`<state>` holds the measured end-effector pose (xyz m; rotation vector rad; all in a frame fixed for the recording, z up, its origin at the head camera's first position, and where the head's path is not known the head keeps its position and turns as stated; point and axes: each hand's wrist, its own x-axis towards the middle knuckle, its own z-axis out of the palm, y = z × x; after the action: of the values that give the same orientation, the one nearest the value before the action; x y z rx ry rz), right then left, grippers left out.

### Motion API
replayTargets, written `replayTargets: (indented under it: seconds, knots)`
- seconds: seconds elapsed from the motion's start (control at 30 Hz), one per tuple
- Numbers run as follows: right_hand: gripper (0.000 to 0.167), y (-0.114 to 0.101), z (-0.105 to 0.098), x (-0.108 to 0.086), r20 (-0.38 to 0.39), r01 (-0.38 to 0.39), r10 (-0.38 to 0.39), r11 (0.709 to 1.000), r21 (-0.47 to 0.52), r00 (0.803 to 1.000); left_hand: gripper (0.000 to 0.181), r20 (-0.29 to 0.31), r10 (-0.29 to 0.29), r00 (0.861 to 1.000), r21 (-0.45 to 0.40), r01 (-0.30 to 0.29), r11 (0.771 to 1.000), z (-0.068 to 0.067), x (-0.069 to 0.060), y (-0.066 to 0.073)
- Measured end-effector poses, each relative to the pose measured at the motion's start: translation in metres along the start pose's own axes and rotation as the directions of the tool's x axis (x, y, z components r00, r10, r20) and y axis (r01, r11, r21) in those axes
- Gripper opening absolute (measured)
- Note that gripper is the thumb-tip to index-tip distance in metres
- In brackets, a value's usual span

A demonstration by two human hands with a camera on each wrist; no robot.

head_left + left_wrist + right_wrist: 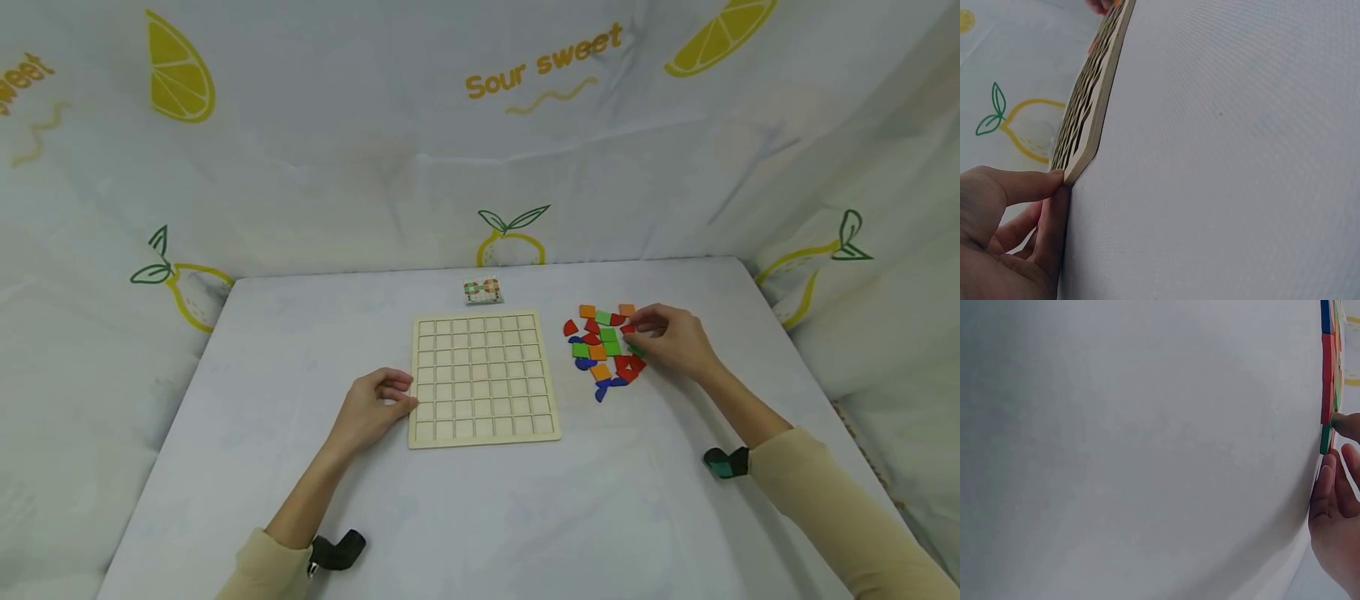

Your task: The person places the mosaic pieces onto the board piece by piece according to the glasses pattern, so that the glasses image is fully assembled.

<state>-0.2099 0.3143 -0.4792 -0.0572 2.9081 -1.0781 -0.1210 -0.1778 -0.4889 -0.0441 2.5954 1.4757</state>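
A pale wooden board (484,379) with a grid of square recesses lies flat on the white table. My left hand (375,407) holds its left edge between thumb (1035,186) and fingers, near the front corner in the left wrist view. To the right lies a loose cluster of red, green, orange and blue flat pieces (609,337). My right hand (671,340) is at the right side of this cluster, thumb and forefinger apart. Its thumb touches a green piece (1325,439), mostly covered in the head view; other fingertips are close by.
Behind the board lies a small printed packet (482,291). White cloth with lemon prints (450,150) hangs behind and along both sides of the table (300,333). Each wrist carries a dark camera mount, one of them (339,550) beside the left sleeve.
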Motion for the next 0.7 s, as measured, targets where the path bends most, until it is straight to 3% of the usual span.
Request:
replayTargets:
  seconds: [0.43,0.7]
  knots:
    - [0.04,0.0066,-0.0007,0.0021,-0.018,0.064,-0.064,0.998,0.016,0.998,0.037,0.002,-0.004,1.0,0.005,0.004,1.0,-0.0001,0.0021,0.0005]
    - [0.042,0.0067,-0.0028,0.0021,-0.05,0.06,-0.059,0.998,0.027,0.997,0.037,0.003,-0.001,1.0,-0.003,0.001,1.0,-0.0002,0.0023,-0.0005]
